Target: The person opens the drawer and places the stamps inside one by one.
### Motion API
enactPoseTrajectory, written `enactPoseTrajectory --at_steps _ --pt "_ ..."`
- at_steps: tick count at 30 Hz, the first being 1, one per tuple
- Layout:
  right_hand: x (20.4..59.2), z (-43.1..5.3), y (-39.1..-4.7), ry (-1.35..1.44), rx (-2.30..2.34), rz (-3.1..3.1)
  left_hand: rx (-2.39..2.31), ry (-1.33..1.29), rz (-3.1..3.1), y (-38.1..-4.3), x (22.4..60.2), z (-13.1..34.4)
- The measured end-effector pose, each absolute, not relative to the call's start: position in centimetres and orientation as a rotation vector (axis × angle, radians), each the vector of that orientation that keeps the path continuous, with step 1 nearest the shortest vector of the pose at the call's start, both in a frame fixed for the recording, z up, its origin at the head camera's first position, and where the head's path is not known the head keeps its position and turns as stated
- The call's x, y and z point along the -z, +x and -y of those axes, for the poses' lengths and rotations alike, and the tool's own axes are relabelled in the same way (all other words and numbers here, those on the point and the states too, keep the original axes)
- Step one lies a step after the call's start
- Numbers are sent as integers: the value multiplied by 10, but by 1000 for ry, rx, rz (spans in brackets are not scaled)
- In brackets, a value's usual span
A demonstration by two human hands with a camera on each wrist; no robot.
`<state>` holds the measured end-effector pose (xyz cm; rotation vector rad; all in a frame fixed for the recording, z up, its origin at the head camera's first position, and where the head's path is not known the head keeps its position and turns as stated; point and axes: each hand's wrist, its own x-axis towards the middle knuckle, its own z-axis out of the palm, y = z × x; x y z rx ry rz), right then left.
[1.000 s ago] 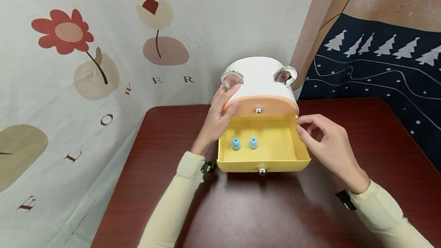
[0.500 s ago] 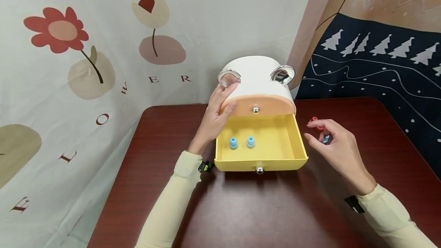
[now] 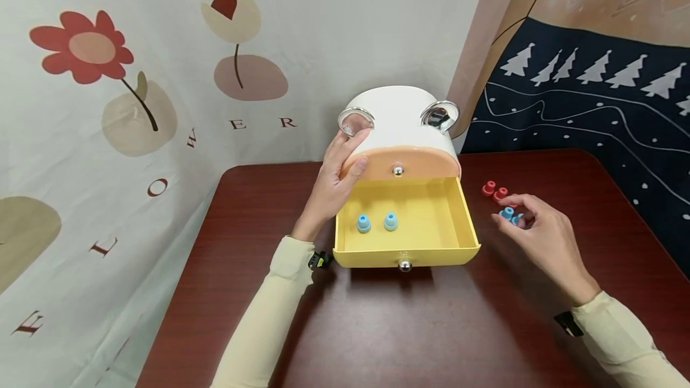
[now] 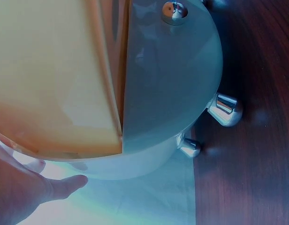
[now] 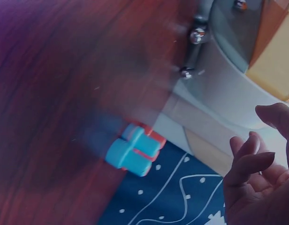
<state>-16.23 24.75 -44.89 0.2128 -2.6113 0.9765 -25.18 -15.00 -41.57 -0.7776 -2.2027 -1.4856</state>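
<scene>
A white rounded mini drawer cabinet [image 3: 396, 115] stands at the back of the table, its yellow lower drawer [image 3: 442, 258] pulled out. My left hand [image 3: 329, 187] rests along the cabinet's left side, thumb near the front edge of the orange upper drawer [image 3: 372, 164]. Inside the yellow drawer stand two light-blue stepped pegs [image 3: 363, 224]. To the right, my right hand [image 3: 547, 241] reaches over the table with thumb and index finger apart, close to blue pegs [image 3: 507, 213]. In the right wrist view, nothing sits between the fingers, and the blue pegs [image 5: 130, 161] are apart from them.
Red stepped pegs [image 3: 489, 187] stand just behind the blue ones, right of the cabinet. Silver ring ears [image 3: 440, 117] stick up from the cabinet top, and a round silver knob [image 3: 404, 265] juts from the drawer front. Printed cloth [image 3: 302, 29] hangs behind the dark red table [image 3: 409, 328].
My right hand has moved right, from the drawer's right edge to the blue pegs, and the red and blue pegs have come into sight. My left hand has stayed on the cabinet.
</scene>
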Motion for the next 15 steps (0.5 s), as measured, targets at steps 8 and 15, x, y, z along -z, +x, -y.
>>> enactPoseTrajectory --at_steps 8,15 --pt "461 -271 -170 143 -906 2754 1464 -789 2187 -251 415 148" --pt "464 -281 -175 154 -884 2776 1479 -784 2153 -251 415 146"
